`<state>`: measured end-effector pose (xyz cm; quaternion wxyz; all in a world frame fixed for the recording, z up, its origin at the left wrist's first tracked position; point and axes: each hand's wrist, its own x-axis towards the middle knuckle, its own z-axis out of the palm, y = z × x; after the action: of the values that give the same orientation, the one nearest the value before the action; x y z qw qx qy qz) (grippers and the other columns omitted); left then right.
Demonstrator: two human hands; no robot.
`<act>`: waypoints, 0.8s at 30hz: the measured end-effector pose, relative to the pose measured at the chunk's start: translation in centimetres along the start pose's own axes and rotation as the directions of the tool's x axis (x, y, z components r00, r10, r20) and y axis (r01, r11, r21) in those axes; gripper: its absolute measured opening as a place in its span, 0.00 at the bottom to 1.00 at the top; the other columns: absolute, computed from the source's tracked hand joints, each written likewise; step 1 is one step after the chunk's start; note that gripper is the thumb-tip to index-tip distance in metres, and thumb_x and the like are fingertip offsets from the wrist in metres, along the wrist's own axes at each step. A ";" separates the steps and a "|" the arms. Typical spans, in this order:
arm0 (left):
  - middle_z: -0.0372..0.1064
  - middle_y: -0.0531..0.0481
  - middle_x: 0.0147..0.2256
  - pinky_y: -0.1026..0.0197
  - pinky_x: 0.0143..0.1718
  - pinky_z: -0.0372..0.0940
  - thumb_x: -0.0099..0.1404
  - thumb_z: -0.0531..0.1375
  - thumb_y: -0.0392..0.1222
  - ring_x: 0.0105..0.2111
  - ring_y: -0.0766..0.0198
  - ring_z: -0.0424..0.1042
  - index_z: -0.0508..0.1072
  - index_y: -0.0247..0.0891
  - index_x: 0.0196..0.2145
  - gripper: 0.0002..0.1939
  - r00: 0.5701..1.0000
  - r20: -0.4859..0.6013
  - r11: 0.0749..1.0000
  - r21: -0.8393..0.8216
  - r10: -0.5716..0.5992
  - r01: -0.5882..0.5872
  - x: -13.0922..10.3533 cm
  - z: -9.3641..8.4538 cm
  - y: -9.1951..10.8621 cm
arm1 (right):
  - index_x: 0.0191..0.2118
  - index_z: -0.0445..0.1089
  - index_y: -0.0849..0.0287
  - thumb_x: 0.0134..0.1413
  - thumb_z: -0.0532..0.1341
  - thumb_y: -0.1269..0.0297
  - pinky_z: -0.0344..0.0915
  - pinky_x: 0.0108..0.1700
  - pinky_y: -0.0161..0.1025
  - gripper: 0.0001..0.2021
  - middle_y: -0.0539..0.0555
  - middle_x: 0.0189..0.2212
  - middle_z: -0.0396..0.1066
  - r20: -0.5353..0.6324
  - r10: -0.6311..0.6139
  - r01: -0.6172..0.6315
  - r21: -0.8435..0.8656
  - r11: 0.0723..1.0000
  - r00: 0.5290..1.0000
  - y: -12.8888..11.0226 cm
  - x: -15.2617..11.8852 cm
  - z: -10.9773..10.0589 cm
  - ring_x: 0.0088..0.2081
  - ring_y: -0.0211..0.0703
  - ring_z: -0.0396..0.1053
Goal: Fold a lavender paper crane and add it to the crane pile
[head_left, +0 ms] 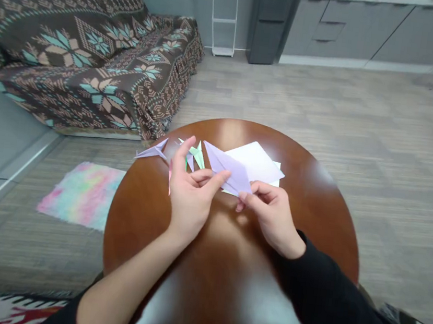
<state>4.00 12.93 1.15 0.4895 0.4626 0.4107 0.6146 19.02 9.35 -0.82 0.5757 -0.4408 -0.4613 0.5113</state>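
Between both hands is a folded sheet of purple paper (235,168), a long diamond held above the round table. My left hand (192,193) pinches its left lower edge between thumb and fingers, the index finger raised. My right hand (271,211) grips its lower right corner with thumb and fingertips. Behind the paper lie white sheets (258,159) on the tabletop, partly covered by it. Left of my hands are folded paper pieces: a purple one (155,150) and a green one (199,155). A pink piece (170,177) is mostly hidden behind my left hand.
The brown round table (312,216) has a glossy top. Beyond it at left stands a sofa (95,58) under a patterned cover. A pastel fluffy mat (82,193) lies on the floor. Grey cabinets (358,32) and a dark drawer tower (272,24) line the far wall.
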 end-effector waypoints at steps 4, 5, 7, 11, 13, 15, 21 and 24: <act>0.78 0.51 0.30 0.62 0.36 0.71 0.54 0.73 0.42 0.29 0.63 0.77 0.76 0.37 0.46 0.22 0.956 0.233 0.980 -0.048 -0.177 0.193 0.2 -0.1 -0.7 | 0.24 0.75 0.59 0.55 0.68 0.64 0.65 0.35 0.34 0.10 0.49 0.22 0.75 -0.021 0.034 -0.032 0.080 0.996 0.999 0.4 0.0 0.1 0.26 0.35 0.69; 0.79 0.49 0.31 0.62 0.35 0.71 0.55 0.72 0.43 0.29 0.63 0.76 0.78 0.35 0.41 0.17 0.936 0.282 0.972 -0.038 -0.211 0.231 0.2 -0.1 -0.9 | 0.25 0.75 0.59 0.55 0.68 0.64 0.65 0.35 0.34 0.10 0.49 0.23 0.75 -0.017 0.051 -0.049 0.098 0.994 0.999 0.5 0.0 0.1 0.26 0.35 0.70; 0.79 0.48 0.31 0.63 0.34 0.70 0.55 0.72 0.43 0.28 0.64 0.75 0.79 0.34 0.34 0.12 0.924 0.297 0.966 -0.015 -0.241 0.256 0.2 -0.1 -1.1 | 0.24 0.75 0.60 0.54 0.68 0.63 0.67 0.34 0.35 0.10 0.50 0.24 0.75 -0.002 0.094 -0.093 0.118 0.989 0.996 0.5 0.1 0.1 0.26 0.36 0.70; 0.77 0.51 0.27 0.66 0.30 0.67 0.52 0.73 0.41 0.25 0.68 0.70 0.80 0.34 0.29 0.09 0.941 0.240 0.969 -0.005 -0.240 0.248 0.7 -0.4 -1.1 | 0.25 0.74 0.60 0.52 0.67 0.65 0.68 0.32 0.35 0.07 0.48 0.22 0.73 -0.029 0.100 -0.098 0.039 0.994 0.995 0.2 0.2 0.0 0.24 0.36 0.71; 0.75 0.51 0.25 0.66 0.29 0.66 0.51 0.74 0.40 0.24 0.69 0.68 0.80 0.34 0.26 0.08 0.939 0.241 0.967 0.005 -0.247 0.253 1.0 -0.5 -1.0 | 0.25 0.74 0.59 0.52 0.67 0.66 0.67 0.31 0.34 0.07 0.46 0.20 0.71 -0.028 0.077 -0.077 0.001 0.997 0.997 0.1 0.2 -0.1 0.23 0.35 0.70; 0.74 0.51 0.24 0.67 0.28 0.65 0.51 0.73 0.40 0.24 0.69 0.67 0.79 0.34 0.24 0.08 0.933 0.253 0.965 0.011 -0.257 0.262 1.2 -0.6 -0.8 | 0.25 0.74 0.59 0.53 0.66 0.66 0.66 0.31 0.33 0.07 0.46 0.20 0.70 0.002 0.069 -0.069 -0.007 0.998 0.998 0.1 0.2 -0.2 0.24 0.35 0.70; 0.75 0.49 0.28 0.65 0.31 0.66 0.54 0.72 0.42 0.28 0.67 0.69 0.82 0.34 0.33 0.10 0.898 0.322 0.948 -0.007 -0.299 0.318 1.0 -0.5 -0.7 | 0.27 0.73 0.60 0.55 0.66 0.64 0.68 0.32 0.35 0.08 0.47 0.22 0.73 0.074 0.065 -0.062 -0.043 0.997 0.995 0.1 0.1 -0.3 0.25 0.35 0.70; 0.75 0.49 0.29 0.64 0.32 0.66 0.55 0.72 0.42 0.28 0.67 0.69 0.81 0.35 0.35 0.11 0.878 0.369 0.945 0.005 -0.304 0.326 0.8 -0.5 -0.7 | 0.28 0.73 0.60 0.53 0.67 0.64 0.70 0.31 0.35 0.07 0.47 0.23 0.74 0.051 0.053 -0.052 -0.023 0.998 0.997 -0.2 0.1 0.0 0.24 0.35 0.70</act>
<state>3.65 13.86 0.47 0.6636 0.4815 0.3646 0.4415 19.08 9.43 -0.62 0.5450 -0.4457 -0.4698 0.5325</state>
